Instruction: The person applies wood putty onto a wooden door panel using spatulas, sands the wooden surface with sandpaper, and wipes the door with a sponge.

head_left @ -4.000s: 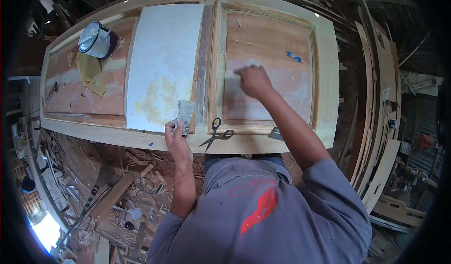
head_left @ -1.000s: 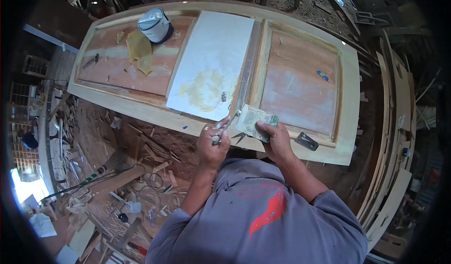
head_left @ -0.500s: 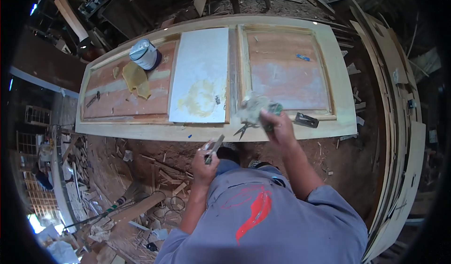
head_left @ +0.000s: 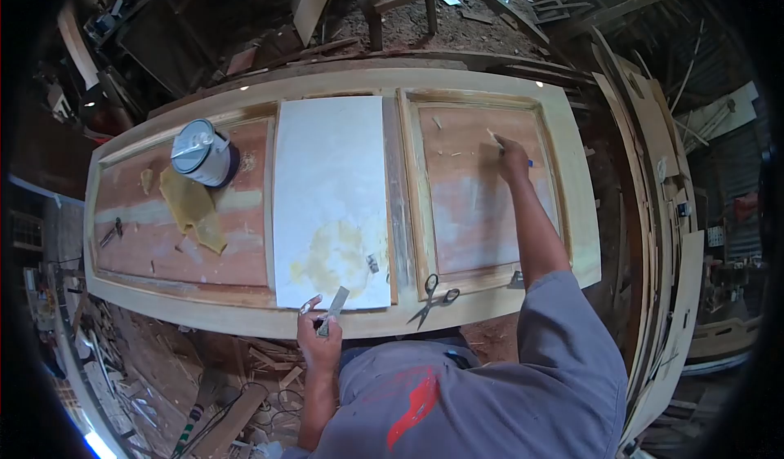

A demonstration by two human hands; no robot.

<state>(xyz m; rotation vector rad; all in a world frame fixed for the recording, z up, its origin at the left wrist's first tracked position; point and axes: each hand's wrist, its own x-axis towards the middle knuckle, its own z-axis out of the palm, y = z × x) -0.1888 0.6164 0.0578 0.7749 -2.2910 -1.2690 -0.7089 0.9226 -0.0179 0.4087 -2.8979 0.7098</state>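
Observation:
My left hand (head_left: 319, 340) is closed around a putty knife, its flat grey blade (head_left: 338, 299) pointing up over the front edge of a white board (head_left: 331, 157). Pale residue marks the fingers. My right hand (head_left: 513, 160) reaches over the right recessed panel of a wooden door (head_left: 586, 238), fingers closed together. A small pale tip shows at those fingers, too small to name. A blue bit (head_left: 530, 163) peeks out beside the hand. Scissors (head_left: 432, 299) lie on the door's front rail, partly opened. Yellowish smears stain the white board.
A paint can (head_left: 202, 153) stands on the left panel beside a yellow, ragged sheet (head_left: 191, 210). A dark clip-like tool (head_left: 112, 232) lies farther left. A dark object (head_left: 515, 279) sits by my right forearm. Long boards (head_left: 653, 296) lean at the right; wood scraps litter the floor.
My right hand has moved forward onto the right panel, and the crumpled cloth-like bundle it held is out of sight. My left hand and putty knife are now over the board's edge.

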